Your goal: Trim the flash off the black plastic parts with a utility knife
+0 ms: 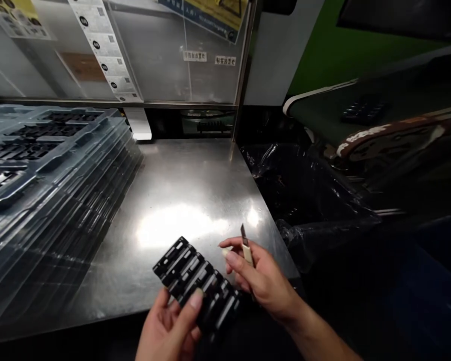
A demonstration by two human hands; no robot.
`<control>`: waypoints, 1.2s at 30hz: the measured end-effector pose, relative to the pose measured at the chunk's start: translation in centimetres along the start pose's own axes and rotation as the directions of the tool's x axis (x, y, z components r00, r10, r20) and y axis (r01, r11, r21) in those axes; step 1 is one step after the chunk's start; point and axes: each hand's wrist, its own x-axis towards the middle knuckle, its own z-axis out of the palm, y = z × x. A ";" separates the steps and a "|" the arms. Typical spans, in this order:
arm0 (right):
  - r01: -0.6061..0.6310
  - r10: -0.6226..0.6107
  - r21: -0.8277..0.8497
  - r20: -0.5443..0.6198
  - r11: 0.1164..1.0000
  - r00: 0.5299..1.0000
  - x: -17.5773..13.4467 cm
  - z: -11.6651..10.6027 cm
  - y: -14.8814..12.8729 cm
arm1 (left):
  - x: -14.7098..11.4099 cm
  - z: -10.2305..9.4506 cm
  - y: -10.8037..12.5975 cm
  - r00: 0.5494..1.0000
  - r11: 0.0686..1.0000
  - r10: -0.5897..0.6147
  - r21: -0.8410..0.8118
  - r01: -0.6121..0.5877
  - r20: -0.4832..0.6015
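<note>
My left hand (171, 326) is nearest, low at the front edge of the surface (188, 190), thumb up on top and fingers underneath, gripping a black part (197, 283). It is a flat moulded frame with rows of slots, and I hold it tilted, its far end out over the steel and its near end over the front edge. My right hand (261, 278) sits just beside it, near the front right corner, closed round a knife (245, 248). The pale handle lies in my fingers and the short blade points up and away from me. The blade is close to the frame's right side but not touching it.

I judge I am at the trimming step: the frame is presented and the blade is ready, with no cut begun. The next move calls for turning the blade down to the frame's edge, keeping my left thumb clear of its path, and holding the frame steady so it does not flex.

A stack of clear trays (48, 180) holding dark parts fills the left side of the surface. A black bin bag (304, 200) gapes off the right edge. Ahead stands a clear panel (154, 60) with labels stuck on it.
</note>
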 end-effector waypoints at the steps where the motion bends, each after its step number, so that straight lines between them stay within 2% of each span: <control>1: 0.002 -0.002 -0.019 -0.006 1.000 1.000 -0.4 0.0 0.1 | 0.3 -0.1 0.5 1.000 1.000 0.016 -0.016 -0.016 -0.002; 4: -0.025 0.024 -0.030 -0.009 0.999 1.000 -1.5 0.0 0.5 | 0.7 -0.5 1.3 0.999 0.998 0.035 -0.052 -0.036 -0.010; 7: 0.000 -0.001 -0.055 -0.033 0.998 0.999 -2.1 0.1 0.8 | 0.7 -0.6 1.3 0.998 0.997 0.054 -0.061 -0.055 -0.017; 9: -0.003 0.002 -0.046 -0.010 0.999 1.000 -2.2 0.0 1.0 | 0.6 -0.5 1.2 0.997 0.995 0.069 -0.064 -0.070 -0.019; 18: -0.085 0.082 0.092 0.039 0.992 0.996 -2.5 0.0 1.6 | -0.4 0.0 1.2 0.998 0.995 0.038 -0.095 -0.042 -0.044; 20: -0.061 0.056 0.076 0.063 0.995 0.996 -2.7 0.1 1.3 | -0.6 0.2 1.2 0.998 0.995 0.046 -0.091 -0.050 -0.041; 25: 0.100 -0.095 -0.025 0.160 0.995 0.982 -3.2 0.6 0.4 | -1.1 0.9 0.9 0.995 0.996 0.092 -0.008 -0.092 -0.043; 28: 0.120 -0.112 -0.032 0.182 0.992 0.977 -3.3 0.7 0.3 | -1.5 1.2 0.8 0.991 0.993 0.115 0.007 -0.115 -0.073; 33: 0.095 -0.089 -0.019 0.209 0.995 0.974 -3.3 0.2 1.2 | -1.6 0.4 1.6 0.994 0.976 0.050 -0.205 -0.069 -0.094; 36: 0.064 -0.061 -0.007 0.214 0.998 0.975 -3.2 -0.3 1.7 | -1.4 -0.3 2.4 0.993 0.970 0.062 -0.227 -0.084 -0.102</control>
